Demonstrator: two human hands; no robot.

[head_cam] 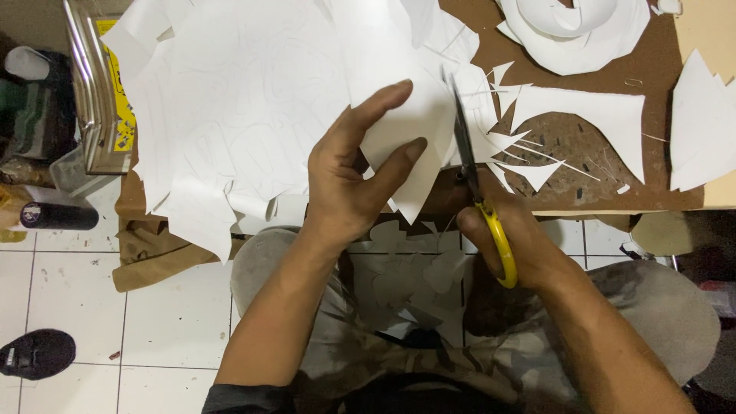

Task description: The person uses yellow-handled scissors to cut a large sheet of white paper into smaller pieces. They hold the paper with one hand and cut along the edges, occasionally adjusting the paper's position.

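Note:
My left hand (353, 172) pinches a white paper piece (410, 134) between thumb and fingers, holding it above the edge of a brown worktable (567, 146). My right hand (514, 238) grips yellow-handled scissors (479, 188). Their dark blades point away from me along the right edge of that paper piece. Behind my left hand a large pile of white paper sheets (245, 107) with faint pencil outlines covers the table. Several small cut paper shapes (406, 272) lie in my lap between my knees.
White paper offcuts (583, 115) and thin slivers lie right of the scissors, curled paper strips (571, 27) at the back. A metal frame with a yellow item (96, 92) stands left. A black cylinder (57, 216) and a black shoe (37, 353) are over the tiled floor.

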